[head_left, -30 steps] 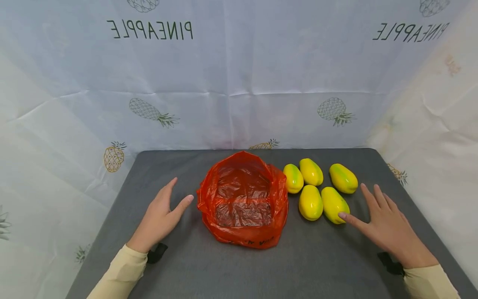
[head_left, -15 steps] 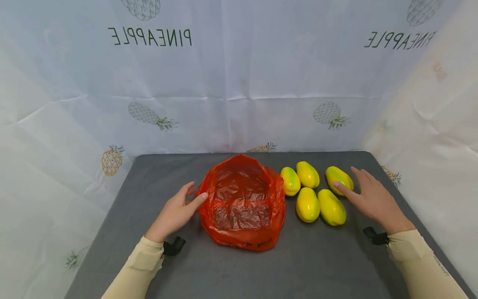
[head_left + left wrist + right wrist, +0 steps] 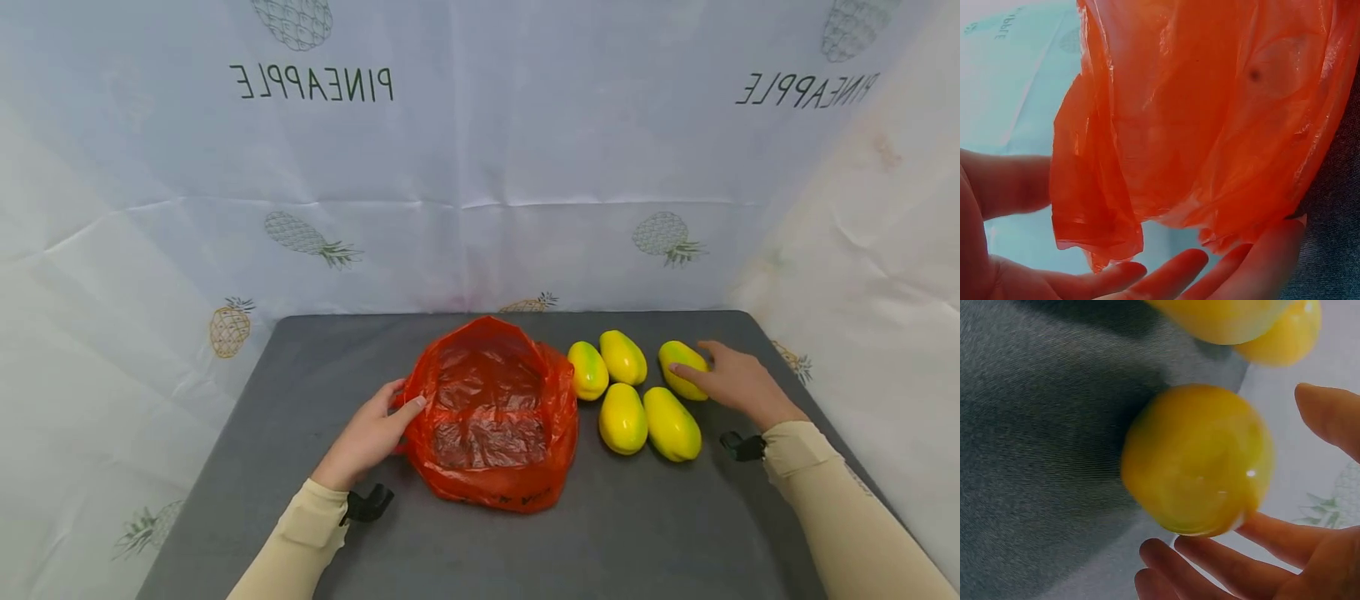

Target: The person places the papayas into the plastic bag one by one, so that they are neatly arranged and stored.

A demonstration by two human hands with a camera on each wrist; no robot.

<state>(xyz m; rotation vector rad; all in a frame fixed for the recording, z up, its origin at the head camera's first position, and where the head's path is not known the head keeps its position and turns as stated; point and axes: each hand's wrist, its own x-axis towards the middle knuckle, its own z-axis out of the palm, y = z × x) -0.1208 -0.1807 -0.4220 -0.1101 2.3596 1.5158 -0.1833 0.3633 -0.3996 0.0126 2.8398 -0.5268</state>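
A red plastic bag [image 3: 487,492] stands on the grey table with its mouth open. My left hand [image 3: 367,437] is at its left rim, the thumb [image 3: 412,405] overlapping the edge. In the left wrist view a loose flap of the bag [image 3: 1094,187] hangs between thumb and spread fingers [image 3: 1172,272]. On the right, my right hand [image 3: 738,385] reaches around the far-right yellow-green papaya [image 3: 678,358]. Its fingers [image 3: 1229,562] lie along one side of that fruit in the right wrist view, while the thumb [image 3: 1329,415] stands apart from it.
Several more papayas lie between the bag and my right hand, including a front-right one [image 3: 673,425], a front-left one [image 3: 622,419] and a back one [image 3: 624,357]. A pineapple-print cloth [image 3: 465,167] hangs behind the table [image 3: 495,554].
My left hand has moved right, up to the bag's left rim. My right hand has gone from beside the front-right papaya to the far-right one. Bag and fruit lie about where they were.
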